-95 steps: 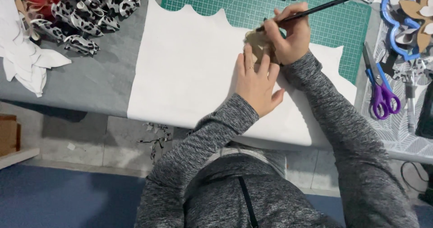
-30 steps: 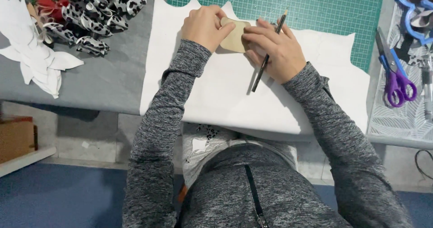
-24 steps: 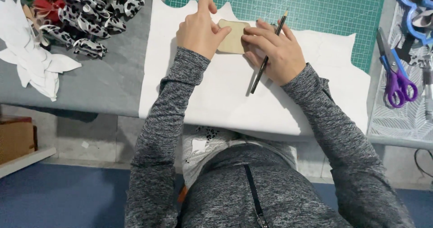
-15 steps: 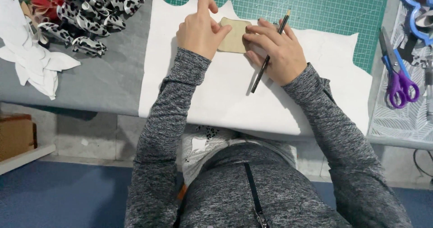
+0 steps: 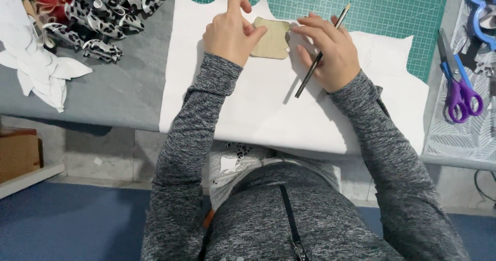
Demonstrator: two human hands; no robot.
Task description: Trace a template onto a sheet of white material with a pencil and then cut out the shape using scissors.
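Tan template, white sheet, green gridded mat, purple-handled scissors.

Bows crowd left, scissors right; white sheet open.
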